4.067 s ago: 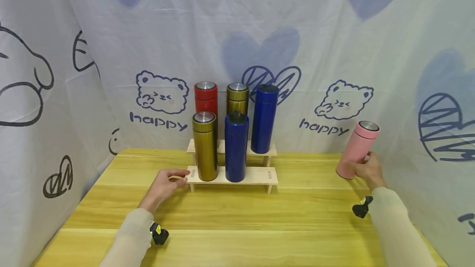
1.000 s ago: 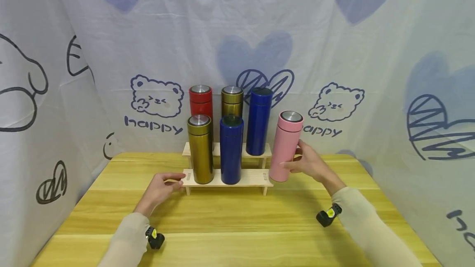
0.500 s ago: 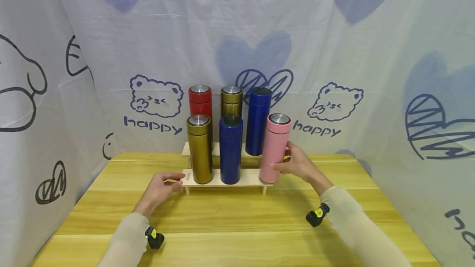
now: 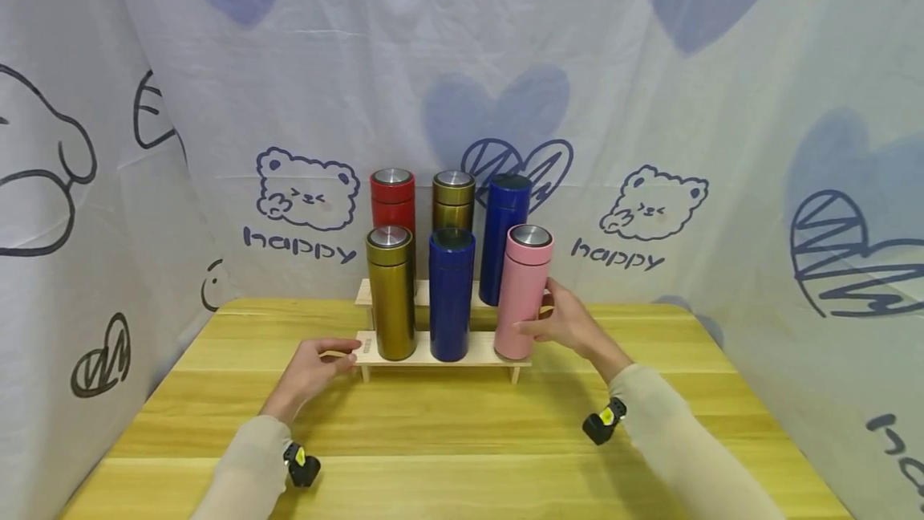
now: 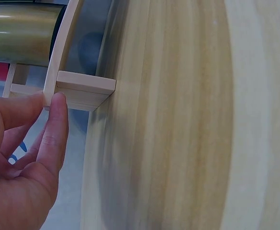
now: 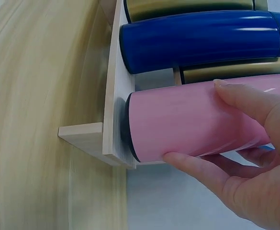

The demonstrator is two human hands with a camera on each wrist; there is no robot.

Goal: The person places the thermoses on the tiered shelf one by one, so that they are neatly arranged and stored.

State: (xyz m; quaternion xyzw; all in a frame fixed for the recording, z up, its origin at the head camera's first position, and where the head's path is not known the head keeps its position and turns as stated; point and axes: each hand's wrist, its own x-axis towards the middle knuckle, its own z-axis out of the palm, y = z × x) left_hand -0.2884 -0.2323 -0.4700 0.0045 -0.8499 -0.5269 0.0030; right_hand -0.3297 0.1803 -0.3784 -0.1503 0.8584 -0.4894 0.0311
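My right hand (image 4: 573, 329) grips a pink thermos bottle (image 4: 524, 287) low on its body, thumb on one side and fingers on the other. The bottle stands nearly upright at the right end of the wooden rack's front step (image 4: 482, 350). In the right wrist view its dark base (image 6: 129, 127) is at the board; whether it bears fully on it, I cannot tell. My left hand (image 4: 309, 373) pinches the left end of that step, thumb and finger on either face of the board (image 5: 58, 62). A gold bottle (image 4: 392, 303) and a blue bottle (image 4: 451, 303) share the front step.
Behind, the rack's back step (image 4: 423, 292) holds a red bottle (image 4: 392, 189), another gold bottle (image 4: 453, 195) and another blue bottle (image 4: 503, 235), partly hidden by the front row. The rack stands on a wood-grain table (image 4: 433, 432), with a printed curtain (image 4: 346, 95) around it.
My right hand has carried the pink bottle from the table's right side leftward to the front step, and it has gone from tilted to nearly upright. My left hand has stayed on the rack.
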